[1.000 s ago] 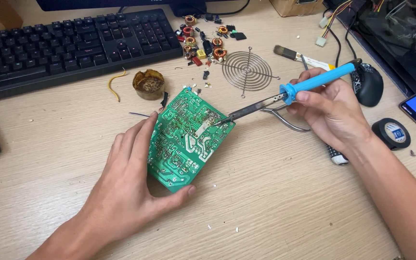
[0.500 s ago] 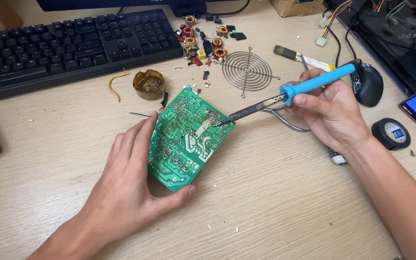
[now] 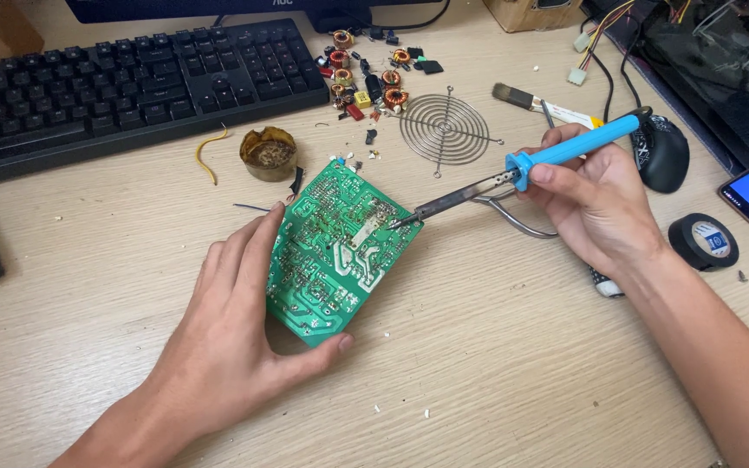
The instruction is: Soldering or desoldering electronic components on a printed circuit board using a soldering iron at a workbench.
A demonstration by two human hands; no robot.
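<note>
Two bare hands at work over a wooden desk [image 3: 496, 364]. Left hand [image 3: 236, 321] spread flat and open, fingers along the near edge of a green circuit board [image 3: 335, 247], thumb under its lower corner, steadying rather than clasping. Right hand [image 3: 595, 204] closed around the blue handle of a soldering iron [image 3: 513, 173], tip touching the board's far edge. Just beyond the right knuckles: black mouse [image 3: 662, 152], wire fan grille [image 3: 446, 128]. Black tape roll [image 3: 704, 241] beside the right wrist.
</note>
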